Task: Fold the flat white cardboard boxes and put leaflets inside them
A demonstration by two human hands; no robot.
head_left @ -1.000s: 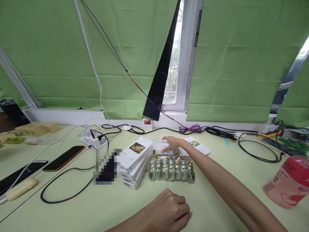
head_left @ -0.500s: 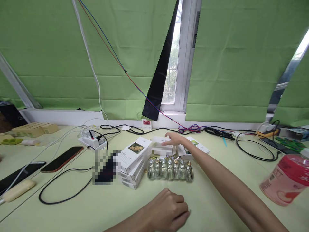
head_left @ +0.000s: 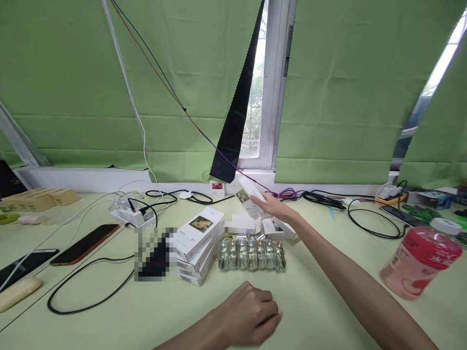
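Seven glass bottles (head_left: 251, 254) in a row, side by side on the table (head_left: 120, 323), between the stack (head_left: 200, 233) and the right forearm. Right hand (head_left: 273, 206) stretched out past the bottles, grasping a white box (head_left: 252, 189); box is tilted, up off the table, near the wall under the window (head_left: 253, 116). Thumb side hard to read, grip partly hidden. Left hand (head_left: 251, 313) clenched in a loose fist, nearer the camera than the bottles, nothing visible in it; can't tell if it touches the table.

Stack: white boxes, slightly skewed, left of the bottles, top one showing a yellow flower picture. More white boxes lie just behind the bottles: a plain-looking one (head_left: 241, 224) in the middle, and a picture box (head_left: 275, 229) to its right, partly hidden by the right arm. Small box (head_left: 218, 189) with a red picture near the wall.

Left side: power strip (head_left: 133, 217) with plugs, dark phone (head_left: 85, 244) with a reddish edge, second phone (head_left: 29, 265) at the frame edge, pixelated patch beside the stack, content unreadable. Right side: pink jar (head_left: 419, 262), red upper part, leaning in view; black cable (head_left: 323, 199) coiled farther back.
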